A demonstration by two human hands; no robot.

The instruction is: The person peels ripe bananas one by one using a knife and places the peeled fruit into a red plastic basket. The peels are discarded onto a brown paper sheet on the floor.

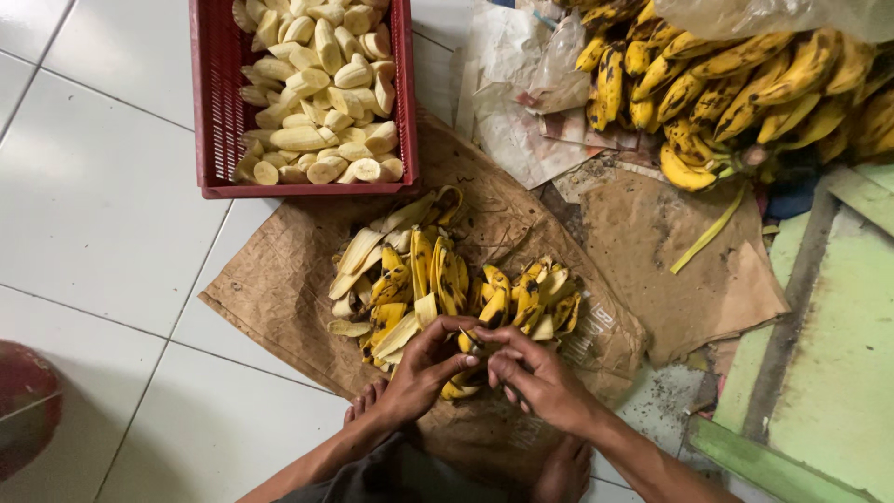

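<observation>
Peeling in hand: both hands closed on 1 small yellow black-spotted banana point(463, 373).

The left hand point(424, 365) and right hand point(538, 380) pinch it from either side, just before the heap of yellow peels point(438, 279) on the brown paper sheet point(279, 289). Judged: skin must next be stripped. Beyond the heap, the red plastic crate point(212, 112) of peeled bananas; right of it, unpeeled bunches point(736, 88). The fruit is largely hidden by fingers; any blade cannot be confirmed.

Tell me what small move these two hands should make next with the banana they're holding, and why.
Probably pull the peel on down off the banana. The left hand and right hand meet on it over the peel pile, and the red crate holds only peeled fruit, so the skin likely comes off first.
</observation>
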